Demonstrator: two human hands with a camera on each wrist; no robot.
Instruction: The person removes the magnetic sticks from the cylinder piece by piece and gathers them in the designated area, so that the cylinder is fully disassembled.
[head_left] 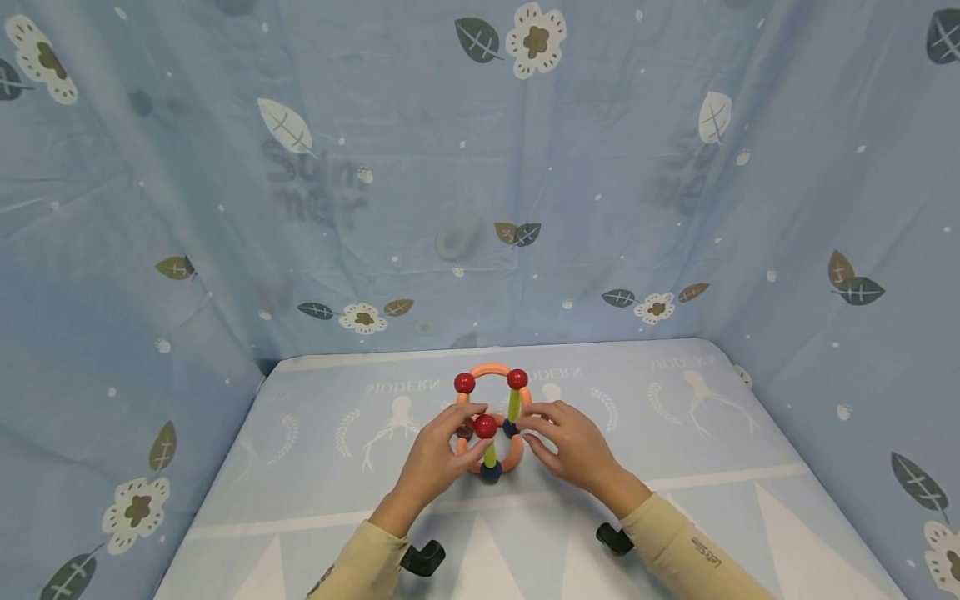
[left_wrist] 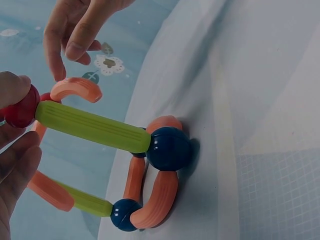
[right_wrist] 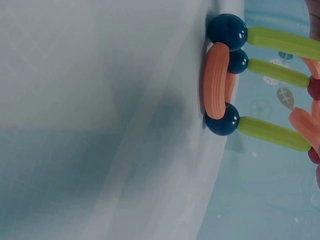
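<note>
A magnetic ball-and-stick frame stands on the table. Its lower ring joins navy balls (right_wrist: 227,32) with curved orange sticks (right_wrist: 215,80). Upright green sticks (left_wrist: 92,125) carry red balls at the top. My left hand (head_left: 438,446) pinches the nearest red ball (head_left: 486,426) between thumb and fingers. At the upper right of the frame, my right hand (head_left: 573,442) reaches in, index fingertip right at a curved orange stick (left_wrist: 77,89) joined to another red ball (head_left: 517,379). Its thumb stands away from the stick. One end of that stick points out freely.
The table (head_left: 315,467) is covered by a pale printed cloth. A blue patterned curtain (head_left: 420,167) hangs behind and at both sides. Black wrist mounts (head_left: 423,558) jut out beneath the sleeves.
</note>
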